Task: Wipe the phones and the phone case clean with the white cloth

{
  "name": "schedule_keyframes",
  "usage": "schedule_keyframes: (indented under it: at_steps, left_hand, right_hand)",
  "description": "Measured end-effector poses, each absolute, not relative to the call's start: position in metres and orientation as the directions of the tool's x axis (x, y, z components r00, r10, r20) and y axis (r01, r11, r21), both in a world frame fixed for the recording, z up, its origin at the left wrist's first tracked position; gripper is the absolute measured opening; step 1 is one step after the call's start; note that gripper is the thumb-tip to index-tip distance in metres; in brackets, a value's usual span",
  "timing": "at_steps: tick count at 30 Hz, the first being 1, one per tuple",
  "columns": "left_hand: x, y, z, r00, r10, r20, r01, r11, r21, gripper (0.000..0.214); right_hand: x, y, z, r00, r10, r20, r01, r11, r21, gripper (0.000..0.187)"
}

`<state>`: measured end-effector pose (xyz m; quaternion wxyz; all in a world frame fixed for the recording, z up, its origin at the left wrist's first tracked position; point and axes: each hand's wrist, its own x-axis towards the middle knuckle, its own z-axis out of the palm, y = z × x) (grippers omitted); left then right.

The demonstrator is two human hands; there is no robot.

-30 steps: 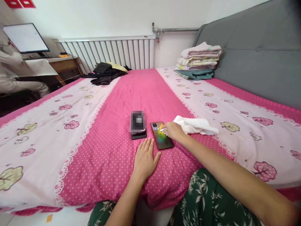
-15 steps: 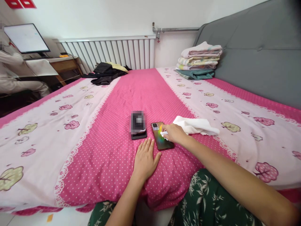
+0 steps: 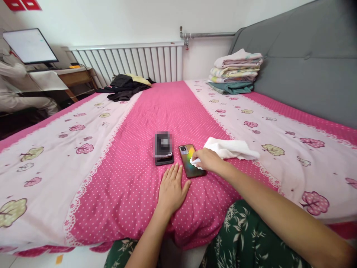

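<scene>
Right hand: we see it pinching white cloth over phone | Left hand: released, flat on bedspread

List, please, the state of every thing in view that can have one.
Phone: lying back up on the bedspread
White piece: pinched in the right hand, over the phone's back
Left hand: open, palm down
White cloth: bunched on the bedspread
Dark object: lying down, partly pixelated
Fabric stack: folded
Dark clothes: heaped
Monitor: lit
</scene>
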<state>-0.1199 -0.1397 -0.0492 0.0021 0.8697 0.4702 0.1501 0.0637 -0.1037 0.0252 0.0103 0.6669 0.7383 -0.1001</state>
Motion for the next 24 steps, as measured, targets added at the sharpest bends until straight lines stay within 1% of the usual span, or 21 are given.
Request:
schedule_keyframes:
  at_steps: [5, 14, 19, 24]
  left_hand:
    - [-0.12, -0.14, -0.05, 0.513, 0.814, 0.271, 0.814, -0.562, 0.146, 0.058]
    - [-0.12, -0.14, -0.05, 0.513, 0.814, 0.273, 0.814, -0.562, 0.145, 0.058]
    - [-0.12, -0.139, -0.051, 0.512, 0.813, 0.276, 0.812, -0.563, 0.151, 0.058]
    - [-0.12, -0.14, -0.05, 0.51, 0.819, 0.263, 0.816, -0.557, 0.153, 0.058]
  right_hand:
    - [0.062, -0.097, 0.02, -0.1, 0.99, -0.101, 0.987, 0.087, -0.133, 0.022]
    - [0.067, -0.082, 0.009, -0.078, 0.996, -0.036, 0.99, 0.073, -0.118, 0.024]
    - [0.07, -0.08, 0.007, -0.09, 0.995, -0.032, 0.99, 0.086, -0.112, 0.027]
    - [0.069, -0.083, 0.009, -0.095, 0.994, -0.048, 0.991, 0.09, -0.097, 0.024]
